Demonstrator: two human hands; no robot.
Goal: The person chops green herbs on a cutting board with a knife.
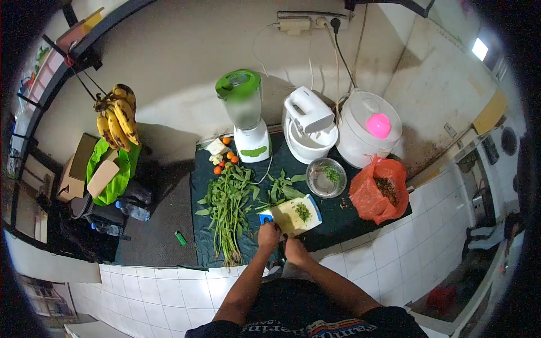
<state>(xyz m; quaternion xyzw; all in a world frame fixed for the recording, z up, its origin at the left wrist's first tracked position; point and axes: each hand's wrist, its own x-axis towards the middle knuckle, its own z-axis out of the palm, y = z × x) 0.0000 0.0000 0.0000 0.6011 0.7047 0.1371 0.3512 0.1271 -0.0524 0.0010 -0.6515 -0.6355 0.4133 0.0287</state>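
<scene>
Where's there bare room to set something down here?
Mainly the grey surface between the bottles and the leafy greens, around a small green object. A smaller patch of dark cloth lies between the cutting board and red bag. It's crowded by the blender and mixer.

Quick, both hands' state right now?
Left hand: closed at the cutting board's blue end; hold unclear.
Right hand: by the board's near edge; state can't be told.

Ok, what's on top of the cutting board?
A small pile of chopped greens sits on the cutting board, toward its right side; the surface directly beneath the greens is covered.
</scene>
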